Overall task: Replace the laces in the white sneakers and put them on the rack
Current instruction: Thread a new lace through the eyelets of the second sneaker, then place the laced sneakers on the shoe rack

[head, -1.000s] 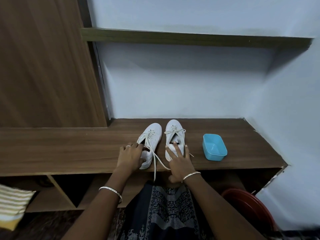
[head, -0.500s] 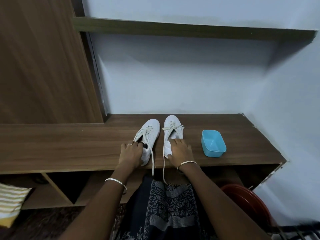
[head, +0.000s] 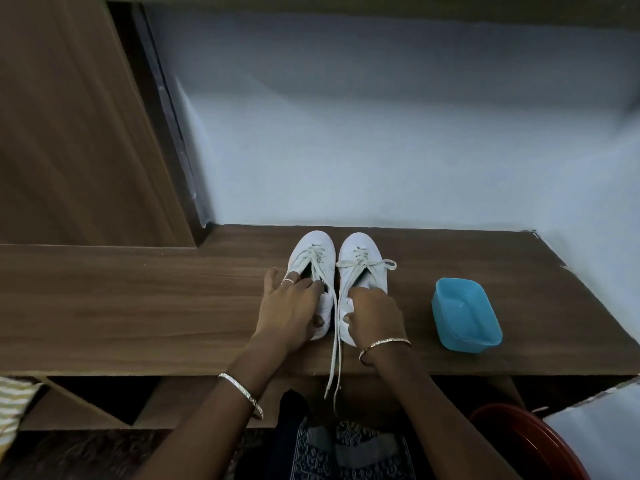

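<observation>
Nearest me, 2 loose white laces point(head: 334, 358) hang over the front edge of the brown wooden shelf point(head: 138, 299). My left hand point(head: 289, 308) grips the heel of the left white lace-up sneaker point(head: 313, 249). My right hand point(head: 375, 315) grips the right white sneaker point(head: 360, 247), which sits just beside it. A blue rectangular plastic tub point(head: 464, 317) sits apart, further right.

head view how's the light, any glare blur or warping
Head view: dim, cool light, no glare, the white sneakers brightest; head view: the wooden panel leans, wide-lens distortion; head view: the space under the wooden shelf sinks into shadow, the laces fairly sharp.
</observation>
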`<state>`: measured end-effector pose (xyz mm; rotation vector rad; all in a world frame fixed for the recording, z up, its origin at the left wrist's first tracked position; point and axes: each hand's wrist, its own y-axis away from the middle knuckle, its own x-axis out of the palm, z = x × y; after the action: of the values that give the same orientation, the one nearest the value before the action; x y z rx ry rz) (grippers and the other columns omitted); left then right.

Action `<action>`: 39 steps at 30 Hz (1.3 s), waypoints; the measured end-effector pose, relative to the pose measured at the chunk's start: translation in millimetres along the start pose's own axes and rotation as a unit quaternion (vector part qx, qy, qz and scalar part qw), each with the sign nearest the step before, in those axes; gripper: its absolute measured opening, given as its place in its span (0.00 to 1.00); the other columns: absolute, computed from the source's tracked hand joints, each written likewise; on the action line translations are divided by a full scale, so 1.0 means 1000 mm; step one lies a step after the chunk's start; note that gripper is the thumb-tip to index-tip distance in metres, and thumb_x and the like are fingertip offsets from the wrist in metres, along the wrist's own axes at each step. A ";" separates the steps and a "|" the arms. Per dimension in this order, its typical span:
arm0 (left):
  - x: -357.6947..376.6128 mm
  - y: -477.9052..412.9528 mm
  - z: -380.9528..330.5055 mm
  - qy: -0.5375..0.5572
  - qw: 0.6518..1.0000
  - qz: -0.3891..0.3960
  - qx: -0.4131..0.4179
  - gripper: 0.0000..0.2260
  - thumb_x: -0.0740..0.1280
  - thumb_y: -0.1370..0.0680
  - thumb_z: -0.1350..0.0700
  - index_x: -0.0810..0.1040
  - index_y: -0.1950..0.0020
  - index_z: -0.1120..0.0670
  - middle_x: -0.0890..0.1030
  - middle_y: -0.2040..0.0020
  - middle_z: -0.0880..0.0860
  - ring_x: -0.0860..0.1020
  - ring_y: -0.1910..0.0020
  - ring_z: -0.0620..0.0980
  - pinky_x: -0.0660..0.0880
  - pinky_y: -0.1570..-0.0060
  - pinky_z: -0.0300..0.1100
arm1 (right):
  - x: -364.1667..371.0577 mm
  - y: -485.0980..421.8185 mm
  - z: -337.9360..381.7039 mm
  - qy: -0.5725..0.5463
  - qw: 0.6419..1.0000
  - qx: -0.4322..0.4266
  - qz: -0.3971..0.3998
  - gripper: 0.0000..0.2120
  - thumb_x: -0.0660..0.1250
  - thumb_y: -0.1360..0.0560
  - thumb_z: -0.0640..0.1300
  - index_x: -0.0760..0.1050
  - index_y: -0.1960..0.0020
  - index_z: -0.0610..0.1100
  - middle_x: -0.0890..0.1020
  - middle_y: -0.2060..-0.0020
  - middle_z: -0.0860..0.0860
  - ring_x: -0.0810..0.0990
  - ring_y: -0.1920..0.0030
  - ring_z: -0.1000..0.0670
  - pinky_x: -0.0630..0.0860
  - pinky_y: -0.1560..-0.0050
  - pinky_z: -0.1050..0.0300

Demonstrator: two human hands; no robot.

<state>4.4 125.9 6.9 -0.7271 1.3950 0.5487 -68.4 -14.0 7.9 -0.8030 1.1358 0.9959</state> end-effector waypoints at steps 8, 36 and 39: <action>0.031 -0.053 0.012 0.073 0.990 -0.109 0.059 0.19 0.75 0.36 0.47 0.75 0.48 0.45 0.80 0.55 0.42 0.76 0.50 0.49 0.60 0.38 0.54 | -0.010 -0.050 -0.028 -0.041 0.999 -0.034 0.003 0.06 0.68 0.25 0.44 0.78 0.48 0.47 0.79 0.54 0.48 0.79 0.51 0.46 0.69 0.58 0.57; -0.240 -0.090 -0.024 0.117 0.962 0.194 0.153 0.16 0.70 0.28 0.48 0.77 0.42 0.50 0.81 0.43 0.50 0.77 0.41 0.52 0.64 0.40 0.45 | -0.263 -0.015 0.011 -0.108 0.976 0.103 0.158 0.12 0.76 0.31 0.44 0.81 0.49 0.42 0.84 0.52 0.44 0.81 0.49 0.41 0.72 0.55 0.57; -0.269 -0.089 -0.042 0.098 0.953 0.205 0.202 0.14 0.69 0.27 0.47 0.76 0.44 0.50 0.80 0.44 0.49 0.77 0.42 0.53 0.64 0.41 0.47 | -0.289 0.006 0.003 -0.106 0.973 0.128 0.160 0.12 0.76 0.31 0.46 0.80 0.51 0.42 0.83 0.53 0.46 0.81 0.49 0.44 0.73 0.55 0.57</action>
<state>10.7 54.5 284.4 -0.1610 1.7917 0.4953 -105.5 -73.1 288.2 -0.3027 1.1987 1.1414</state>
